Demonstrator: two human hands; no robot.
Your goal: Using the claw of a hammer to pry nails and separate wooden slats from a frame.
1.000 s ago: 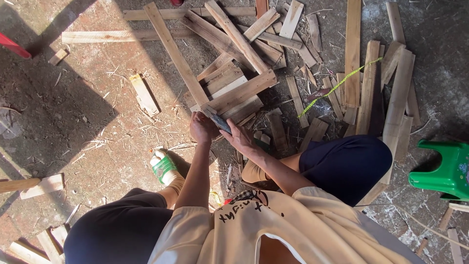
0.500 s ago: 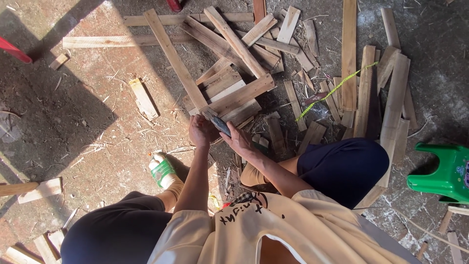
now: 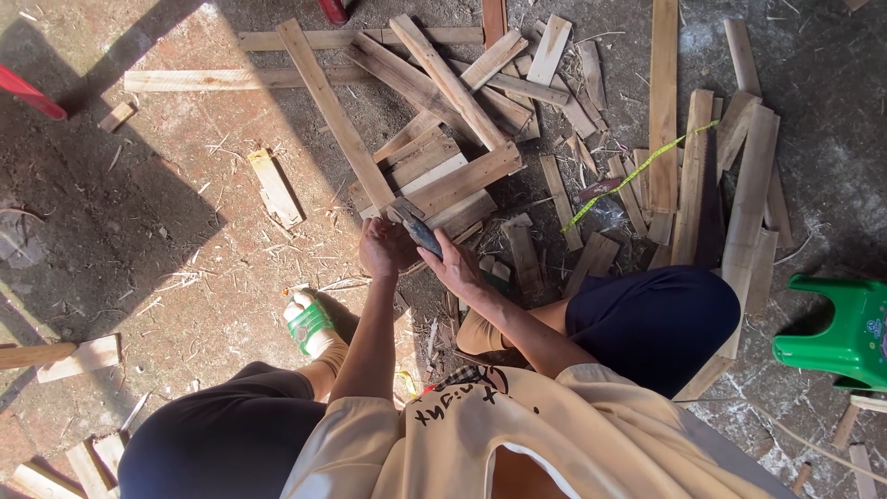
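I squat over a stack of short wooden slats (image 3: pixel 434 176) nailed across a long slat (image 3: pixel 328 111). My left hand (image 3: pixel 383 248) is curled into a fist at the near edge of the stack. My right hand (image 3: pixel 455 268) sits just to its right, fingers wrapped on a dark metal tool (image 3: pixel 420 229). The tool runs diagonally between both hands, and its upper end touches the edge of the slats. How the left fingers grip it is partly hidden.
Loose boards and offcuts (image 3: pixel 693 176) litter the ground to the right and far side. A thin green strip (image 3: pixel 637 171) lies across them. A green plastic stool (image 3: pixel 836 333) stands at right. My sandalled foot (image 3: pixel 309 323) is at left, with wood scraps (image 3: pixel 83 356) beyond it.
Both hands stay together on the tool at the slat stack, shifting only slightly. The view has drifted a little.
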